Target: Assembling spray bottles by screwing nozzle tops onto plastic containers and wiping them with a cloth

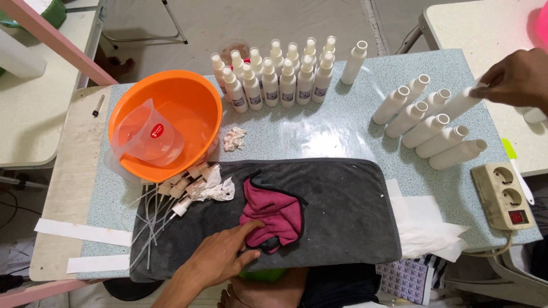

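Left hand on magenta cloth, right hand at uncapped white bottle.

The magenta cloth lies crumpled on the dark grey towel, near the middle of the bench's front edge, its dark-trimmed border folded over on top; fingertips rest on its lower left corner. The white plastic bottle lies on its side at the bench's right edge, uncapped, neck pointing up and to the right, rearmost in a row of like bottles; fingers pinch its neck end.
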